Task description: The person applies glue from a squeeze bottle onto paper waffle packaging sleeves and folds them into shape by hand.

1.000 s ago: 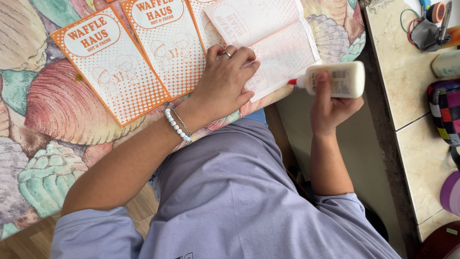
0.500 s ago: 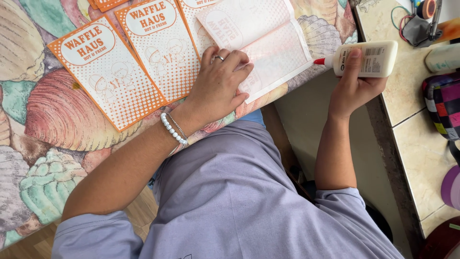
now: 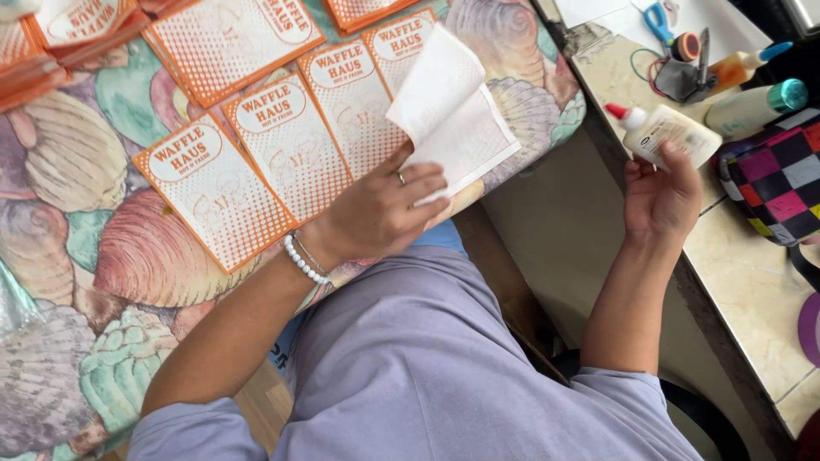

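Note:
My left hand [image 3: 384, 209] rests on an orange-and-white paper sheet [image 3: 448, 128] at the table's edge and folds its flap up and over. It wears a ring and a white bead bracelet. Beside it lie three matching orange dotted printed cards [image 3: 290, 145] in a row. My right hand [image 3: 662, 192] holds a white glue bottle [image 3: 670, 132] with a red tip, raised over the edge of the side counter [image 3: 752, 282], tip pointing left.
A seashell-patterned cloth [image 3: 94, 282] covers the table. More orange cards [image 3: 231, 38] lie at the far side. On the counter sit blue scissors [image 3: 659, 19], two more bottles [image 3: 752, 102] and a checkered pouch [image 3: 781, 175].
The paper flap has lifted and is folding over under my left hand. My right hand has carried the glue bottle further right, toward the counter.

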